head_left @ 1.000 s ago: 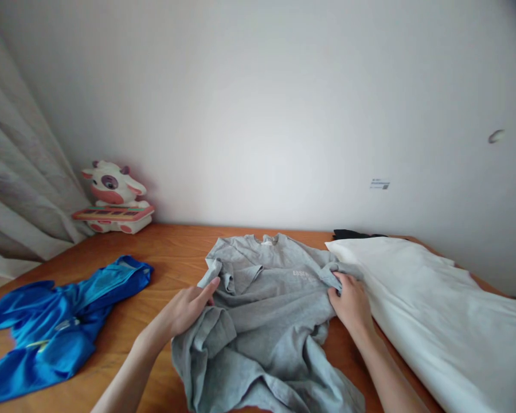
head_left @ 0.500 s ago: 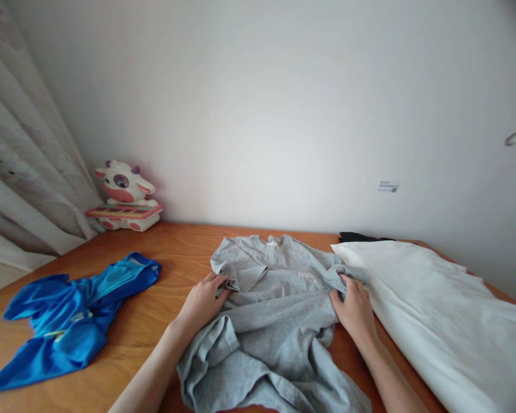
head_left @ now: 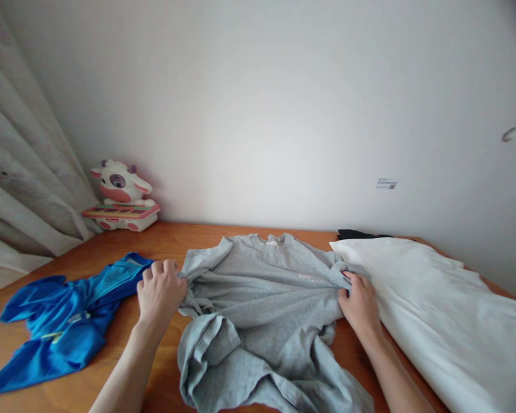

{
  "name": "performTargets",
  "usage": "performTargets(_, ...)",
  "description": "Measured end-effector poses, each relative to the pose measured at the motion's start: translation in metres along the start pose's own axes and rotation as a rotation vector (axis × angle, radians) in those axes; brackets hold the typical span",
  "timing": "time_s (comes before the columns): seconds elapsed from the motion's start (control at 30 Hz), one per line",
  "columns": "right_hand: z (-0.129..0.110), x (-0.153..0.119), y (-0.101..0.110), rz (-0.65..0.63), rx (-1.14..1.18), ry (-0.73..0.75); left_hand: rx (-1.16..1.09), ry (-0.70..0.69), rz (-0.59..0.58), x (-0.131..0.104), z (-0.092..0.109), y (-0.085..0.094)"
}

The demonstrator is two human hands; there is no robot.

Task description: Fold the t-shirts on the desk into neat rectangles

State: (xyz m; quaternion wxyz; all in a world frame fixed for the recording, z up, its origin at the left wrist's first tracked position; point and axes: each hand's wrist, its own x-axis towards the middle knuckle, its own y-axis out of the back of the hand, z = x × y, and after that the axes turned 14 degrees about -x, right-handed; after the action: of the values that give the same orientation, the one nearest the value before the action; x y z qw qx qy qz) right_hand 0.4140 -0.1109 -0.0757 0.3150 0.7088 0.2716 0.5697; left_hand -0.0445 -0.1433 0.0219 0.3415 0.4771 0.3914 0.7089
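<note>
A grey T-shirt (head_left: 266,304) with small pale lettering on its chest lies on the wooden surface, its collar toward the wall. Its upper part is stretched sideways, while the lower part is rumpled and folded over. My left hand (head_left: 161,287) is closed on the shirt's edge by the left sleeve. On the other side, my right hand (head_left: 359,298) pinches bunched cloth near the right sleeve.
A crumpled blue garment (head_left: 77,318) lies at the left. Behind it stands a cow-shaped toy keyboard (head_left: 122,209) near the curtain (head_left: 21,137). White cloth (head_left: 438,298) covers the right side, with black fabric (head_left: 356,234) behind it.
My left hand has moved left with the sleeve side, spreading that sleeve outward and pulling the upper shirt wider. My right hand keeps its grip and has shifted slightly right.
</note>
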Motion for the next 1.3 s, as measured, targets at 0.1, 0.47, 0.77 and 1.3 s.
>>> performTargets(0.1,-0.001,-0.002,0.0,-0.018,-0.011,-0.032,-0.116,-0.187,0.073,-0.005,0.009,-0.017)
performTargets(0.47,0.008,-0.003,-0.008,-0.079,0.033,-0.043,-0.866,0.272,-0.157,0.019,-0.027,-0.056)
performTargets(0.77,0.005,-0.003,-0.007,-0.104,0.069,-0.034,-0.642,0.119,0.248,0.012,-0.019,-0.04)
performTargets(1.3,-0.007,0.007,0.031,0.229,0.122,-0.286,-0.539,-0.471,-0.348,-0.005,0.015,-0.045)
